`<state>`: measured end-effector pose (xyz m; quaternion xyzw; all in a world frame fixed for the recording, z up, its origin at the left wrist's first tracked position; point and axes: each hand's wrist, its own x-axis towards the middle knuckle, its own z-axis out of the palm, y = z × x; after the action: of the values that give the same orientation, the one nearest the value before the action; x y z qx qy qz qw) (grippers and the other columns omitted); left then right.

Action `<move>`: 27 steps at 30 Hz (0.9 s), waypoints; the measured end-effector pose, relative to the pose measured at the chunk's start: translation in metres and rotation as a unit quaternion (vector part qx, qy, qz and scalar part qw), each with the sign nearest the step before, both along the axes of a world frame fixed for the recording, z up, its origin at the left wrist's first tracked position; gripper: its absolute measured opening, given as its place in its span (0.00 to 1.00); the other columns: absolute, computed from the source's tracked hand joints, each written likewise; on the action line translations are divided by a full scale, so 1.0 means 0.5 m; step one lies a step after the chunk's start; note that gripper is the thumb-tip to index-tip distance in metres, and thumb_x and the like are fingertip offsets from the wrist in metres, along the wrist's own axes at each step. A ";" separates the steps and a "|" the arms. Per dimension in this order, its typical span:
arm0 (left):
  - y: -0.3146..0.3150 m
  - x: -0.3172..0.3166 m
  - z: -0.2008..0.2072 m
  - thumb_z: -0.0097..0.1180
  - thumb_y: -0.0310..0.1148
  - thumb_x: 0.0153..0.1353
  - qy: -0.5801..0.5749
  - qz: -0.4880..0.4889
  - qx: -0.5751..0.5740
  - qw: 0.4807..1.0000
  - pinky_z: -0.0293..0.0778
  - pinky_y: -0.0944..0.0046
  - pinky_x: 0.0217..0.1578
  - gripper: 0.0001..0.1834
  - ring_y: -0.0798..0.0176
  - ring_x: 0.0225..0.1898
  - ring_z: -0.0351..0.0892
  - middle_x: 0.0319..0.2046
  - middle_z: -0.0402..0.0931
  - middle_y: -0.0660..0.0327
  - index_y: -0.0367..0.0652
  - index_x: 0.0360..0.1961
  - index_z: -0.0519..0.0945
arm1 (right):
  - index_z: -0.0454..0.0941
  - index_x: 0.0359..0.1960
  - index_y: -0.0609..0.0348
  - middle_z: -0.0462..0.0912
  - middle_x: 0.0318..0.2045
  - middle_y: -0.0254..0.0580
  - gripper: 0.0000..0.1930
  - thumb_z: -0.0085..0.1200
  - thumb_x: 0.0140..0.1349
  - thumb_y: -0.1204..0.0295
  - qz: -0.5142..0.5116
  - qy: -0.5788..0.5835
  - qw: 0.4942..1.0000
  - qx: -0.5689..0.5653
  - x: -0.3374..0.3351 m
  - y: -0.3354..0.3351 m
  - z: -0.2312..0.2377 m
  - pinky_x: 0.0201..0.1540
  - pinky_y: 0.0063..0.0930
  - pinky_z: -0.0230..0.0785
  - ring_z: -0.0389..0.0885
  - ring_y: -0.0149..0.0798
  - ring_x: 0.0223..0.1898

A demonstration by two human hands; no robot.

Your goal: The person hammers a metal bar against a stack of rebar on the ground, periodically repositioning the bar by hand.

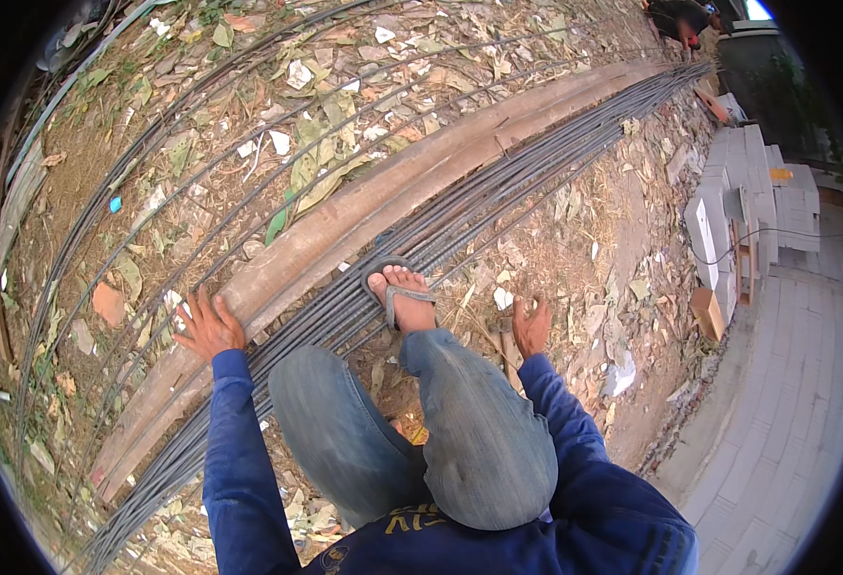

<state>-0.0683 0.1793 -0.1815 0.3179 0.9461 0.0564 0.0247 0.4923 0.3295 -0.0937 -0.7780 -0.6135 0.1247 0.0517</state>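
Bundled steel bars beside a plank, a spread left hand and a sandalled foot at the work.
The long, thin, dark grey bars lie on the ground in a dense bundle, running diagonally from lower left to upper right alongside a rough, pale brown wooden plank. The left hand, in a blue knitted-cuff sleeve, has its fingers spread at the plank's far edge. The right hand is near the ground, well apart from the bars, its fingers bent; whether it grips anything cannot be determined. A bare foot in a flat grey thong sandal rests across the bundle. Dry, curled leaves and pale flakes litter the brown soil; smooth grey paving lies at right.
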 end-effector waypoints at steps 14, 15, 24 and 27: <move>-0.002 -0.032 0.013 0.35 0.53 0.75 0.012 -0.069 0.010 0.998 0.33 0.27 0.70 0.27 0.47 0.74 0.56 0.69 0.67 0.58 0.54 0.65 0.74 | 0.67 0.56 0.57 0.78 0.53 0.69 0.27 0.53 0.65 0.50 -0.140 -0.063 0.931 -0.331 0.093 -0.219 -0.092 0.56 0.56 0.70 0.78 0.67 0.54; -0.003 -0.034 0.008 0.36 0.53 0.75 0.015 -0.072 0.014 0.997 0.34 0.27 0.70 0.27 0.47 0.74 0.57 0.69 0.68 0.59 0.54 0.65 0.74 | 0.67 0.55 0.57 0.81 0.47 0.68 0.27 0.51 0.66 0.48 -0.115 -0.061 0.944 -0.304 0.097 -0.235 -0.095 0.54 0.57 0.71 0.80 0.67 0.51; 0.019 -0.024 0.019 0.39 0.53 0.74 -0.014 -0.066 0.032 0.997 0.34 0.28 0.71 0.26 0.48 0.73 0.59 0.65 0.72 0.58 0.53 0.64 0.75 | 0.76 0.50 0.68 0.83 0.35 0.50 0.23 0.56 0.65 0.57 -0.082 0.060 0.951 -0.292 0.075 -0.139 0.104 0.37 0.43 0.73 0.82 0.43 0.33; 0.003 -0.027 0.015 0.39 0.52 0.74 -0.010 -0.074 0.039 0.996 0.34 0.28 0.71 0.26 0.48 0.72 0.59 0.65 0.73 0.58 0.54 0.64 0.76 | 0.75 0.51 0.63 0.77 0.30 0.35 0.18 0.55 0.67 0.62 -0.110 0.342 0.902 -0.239 -0.090 -0.073 0.305 0.26 0.31 0.68 0.73 0.31 0.24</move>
<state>-0.0817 0.1809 -0.1741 0.3875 0.9167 0.0946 0.0257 0.4471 0.2929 0.0587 -0.7391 -0.4206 0.5194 0.0837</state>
